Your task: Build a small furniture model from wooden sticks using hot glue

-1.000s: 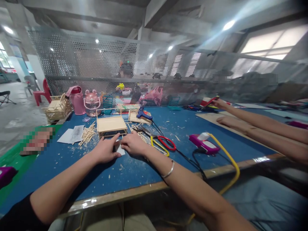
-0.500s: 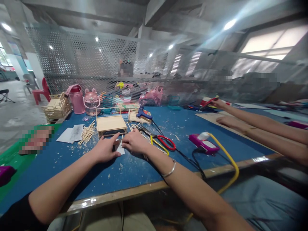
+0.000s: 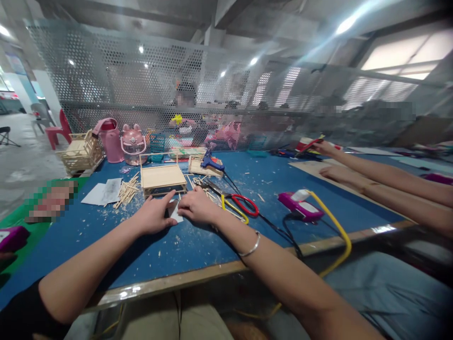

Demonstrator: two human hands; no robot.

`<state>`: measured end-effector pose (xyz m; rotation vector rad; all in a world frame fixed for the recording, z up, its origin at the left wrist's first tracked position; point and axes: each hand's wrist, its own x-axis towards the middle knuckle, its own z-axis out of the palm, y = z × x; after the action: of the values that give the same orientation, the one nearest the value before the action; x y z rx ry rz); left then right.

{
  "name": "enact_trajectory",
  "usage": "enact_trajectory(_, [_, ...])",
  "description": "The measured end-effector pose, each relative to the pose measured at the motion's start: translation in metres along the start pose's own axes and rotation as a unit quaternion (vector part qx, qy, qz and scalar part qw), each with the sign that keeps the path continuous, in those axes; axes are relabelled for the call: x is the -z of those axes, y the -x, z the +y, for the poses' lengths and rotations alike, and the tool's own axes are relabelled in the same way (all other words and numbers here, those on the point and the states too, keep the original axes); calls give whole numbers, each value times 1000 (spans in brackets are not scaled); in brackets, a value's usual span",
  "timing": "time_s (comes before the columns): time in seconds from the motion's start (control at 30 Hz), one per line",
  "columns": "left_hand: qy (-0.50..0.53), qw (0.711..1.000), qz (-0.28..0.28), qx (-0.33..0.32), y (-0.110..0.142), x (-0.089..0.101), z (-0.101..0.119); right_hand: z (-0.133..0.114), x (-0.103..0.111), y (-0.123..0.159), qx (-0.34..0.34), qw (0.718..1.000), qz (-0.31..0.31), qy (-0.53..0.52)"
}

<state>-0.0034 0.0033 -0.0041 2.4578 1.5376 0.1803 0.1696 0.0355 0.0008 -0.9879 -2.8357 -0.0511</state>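
Note:
On the blue tabletop (image 3: 198,257), my left hand (image 3: 150,216) rests with thumb and index finger spread apart beside a small piece of white paper (image 3: 176,215). Its index fingertip is close to the front of a pale wooden stick model (image 3: 163,175), a flat slatted panel with thin uprights. Across the paper, my right hand (image 3: 196,205) has its fingers curled together and pressed down near the paper's edge. Whatever those fingers hold is hidden. Loose wooden sticks (image 3: 128,190) lie in a pile left of the model.
Behind the model lies a blue glue gun (image 3: 212,163). Red-handled pliers (image 3: 246,205) and a yellow-handled tool (image 3: 236,210) lie right of my hand. A purple device (image 3: 300,207) trails a yellow cable. Another person's arms (image 3: 375,174) reach in from the right. Pink bottles (image 3: 112,141) stand behind.
The view has tilted slightly, so the table's contents sit a little higher. Both hands keep nearly the same pose at the paper. More of a purple device shows at the left edge.

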Motion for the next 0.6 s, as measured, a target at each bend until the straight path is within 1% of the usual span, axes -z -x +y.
enact_trajectory(0.07, [2, 1000, 4, 3, 0, 0, 0, 0, 0, 0, -5, 1000, 11, 14])
enact_trajectory(0.2, [2, 1000, 1, 10, 1, 0, 1, 1, -2, 1, 15, 1000, 10, 4])
enact_trajectory(0.3, [1, 1000, -4, 8, 1, 1, 1, 2, -3, 1, -1, 1000, 26, 4])
enact_trajectory(0.43, [-1, 1000, 2, 8, 1, 1, 1, 3, -4, 1, 18, 1000, 3, -16])
enact_trajectory(0.5, [1, 1000, 1, 5, 1, 1, 1, 5, -3, 0, 5, 1000, 14, -10])
enact_trajectory(0.6, [6, 1000, -1, 3, 1, 1, 1, 10, 0, 0, -35, 999, 38, -15])
